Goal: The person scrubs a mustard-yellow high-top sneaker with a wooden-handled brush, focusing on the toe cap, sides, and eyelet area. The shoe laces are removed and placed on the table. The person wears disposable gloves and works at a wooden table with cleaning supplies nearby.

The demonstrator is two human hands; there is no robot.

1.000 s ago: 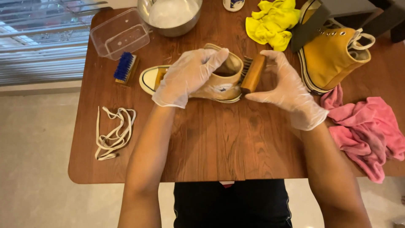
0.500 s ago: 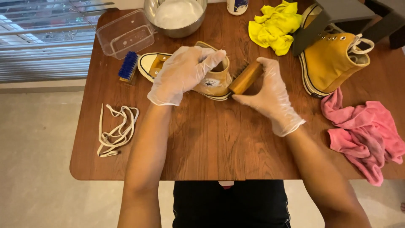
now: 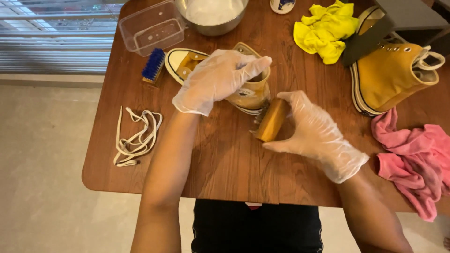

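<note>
A mustard-yellow high-top shoe (image 3: 251, 91) lies on its side in the middle of the wooden table (image 3: 234, 159). My left hand (image 3: 218, 79), in a clear glove, grips it from above around the ankle opening. My right hand (image 3: 314, 131), also gloved, holds a wooden-backed brush (image 3: 271, 121) with its bristles against the shoe's heel side. The shoe's white toe cap (image 3: 176, 58) points to the left.
The second yellow shoe (image 3: 393, 75) stands upright at the right. A pink cloth (image 3: 417, 159) lies at the right edge, a yellow cloth (image 3: 326, 28) at the back. Also here: a metal bowl (image 3: 211, 14), a clear plastic box (image 3: 150, 28), a blue-bristled brush (image 3: 153, 65), white laces (image 3: 136, 138).
My right hand with the wooden brush has slid down and toward me along the shoe's side. My left hand keeps its hold on the shoe.
</note>
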